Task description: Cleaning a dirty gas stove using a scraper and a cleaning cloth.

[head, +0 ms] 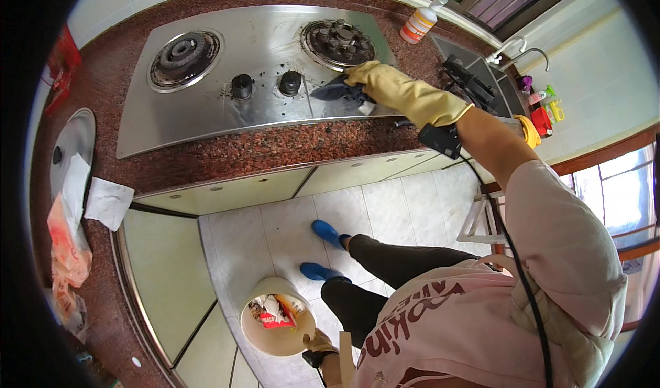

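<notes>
My right hand [365,76], in a yellow rubber glove, presses a dark cloth [337,91] onto the steel gas hob [206,110] below the right burner [340,42]. A small white piece [366,108] shows beside the cloth. Two black knobs [241,86] stand left of it, with dark crumbs scattered around them. My left hand [320,340], also gloved, hangs low at the rim of a cream bin [294,342]. Whether its fingers grip the rim is unclear. Wrappers and crumpled paper [272,310] lie in the bin.
A spray bottle [420,21] stands behind the hob's right side. Black pan supports [472,84] lie by the sink taps [510,52]. On the left counter are a pan lid [77,125], white paper [109,202] and plastic bags [69,243]. A stool [477,223] stands right.
</notes>
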Available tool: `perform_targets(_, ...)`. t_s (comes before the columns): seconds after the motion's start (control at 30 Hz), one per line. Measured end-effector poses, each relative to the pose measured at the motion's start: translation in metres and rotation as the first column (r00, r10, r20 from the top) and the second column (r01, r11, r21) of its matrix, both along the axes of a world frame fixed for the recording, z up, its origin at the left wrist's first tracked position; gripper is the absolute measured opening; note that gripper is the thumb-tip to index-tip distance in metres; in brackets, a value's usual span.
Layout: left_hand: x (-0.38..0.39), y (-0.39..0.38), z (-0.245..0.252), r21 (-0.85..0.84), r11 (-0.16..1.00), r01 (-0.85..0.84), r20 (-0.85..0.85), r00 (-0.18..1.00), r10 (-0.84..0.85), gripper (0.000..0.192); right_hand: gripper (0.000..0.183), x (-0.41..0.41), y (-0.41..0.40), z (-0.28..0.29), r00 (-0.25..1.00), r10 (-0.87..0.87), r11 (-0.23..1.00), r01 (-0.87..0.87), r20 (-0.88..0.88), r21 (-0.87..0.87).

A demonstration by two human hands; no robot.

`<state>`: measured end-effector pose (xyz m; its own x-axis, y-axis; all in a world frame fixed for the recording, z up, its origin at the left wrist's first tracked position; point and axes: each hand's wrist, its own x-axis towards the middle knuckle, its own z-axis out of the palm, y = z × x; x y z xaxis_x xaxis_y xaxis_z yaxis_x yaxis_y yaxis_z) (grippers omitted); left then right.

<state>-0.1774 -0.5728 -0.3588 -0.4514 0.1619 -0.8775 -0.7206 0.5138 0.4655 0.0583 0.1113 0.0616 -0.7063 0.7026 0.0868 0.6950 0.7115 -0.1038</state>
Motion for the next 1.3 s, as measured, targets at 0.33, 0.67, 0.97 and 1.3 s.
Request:
perform_targets(0.33,-0.071,0.262,0.281,0.104,0.885,0.455,-0.525,0.780,-0.340,0.043,0.044,0.039,-0.006,0.098,0.810,-0.452,0.867,0.301,-0.373,-0.397)
perform_targets(0.67,0.074,0.605,0.447,-0.085,0.097,0.992,-0.996,-0.083,-0.028,0.046,0.078,0.077,-0.009,0.053,0.779,-0.561,0.696,0.627,0.281,-0.349)
perform_targets(0.97,0.092,0.648,0.433,-0.419,-0.048,0.907,-0.893,-0.421,-0.158,0.048,0.066,0.067,0.069,0.013,0.893,-0.417,0.848,0.449,0.168,-0.282)
perform_targets(1.3,0.078,0.644,0.409,-0.395,-0.001,0.919,-0.917,-0.395,-0.055,0.043,0.058,0.074,0.071,-0.009,0.914,-0.394,0.916,0.380,-0.102,-0.129)
